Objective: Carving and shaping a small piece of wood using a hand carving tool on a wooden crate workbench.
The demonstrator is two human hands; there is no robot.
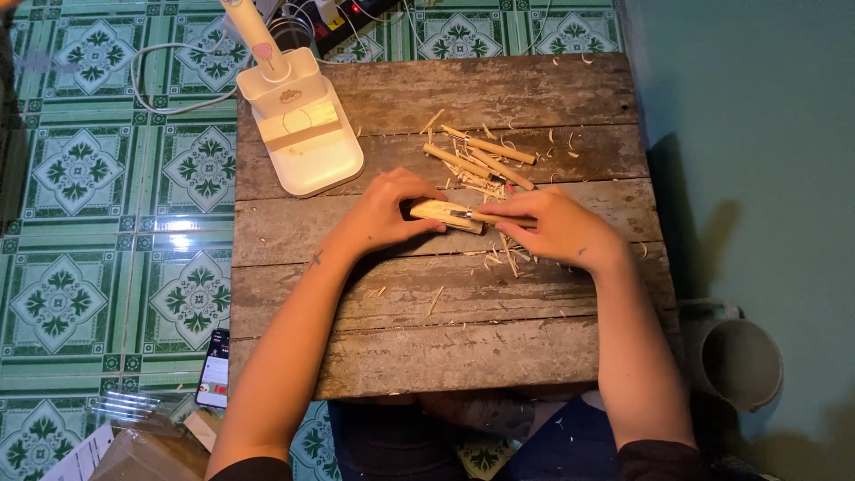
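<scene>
**Two hands holding a pale wood piece on a plank surface**

The left hand [385,214] is curling narrowly around the left end of a pale wood piece [443,214], which is lying near the middle of the worn wooden surface [499,347]. The right hand [552,228] is closing on a thin stick [495,217] whose tip is meeting the wood piece at a small metal bit; whether that bit is a blade I cannot tell. At twelve o'clock from the hands, several short sticks [485,158] are lying in a loose pile with shavings around them. At ten o'clock a white lamp base [303,125] is standing on the surface. At eight o'clock a phone [214,369] is lying on the green tiled floor [80,169]. At four o'clock a grey pot [737,360] is sitting beside the surface
</scene>
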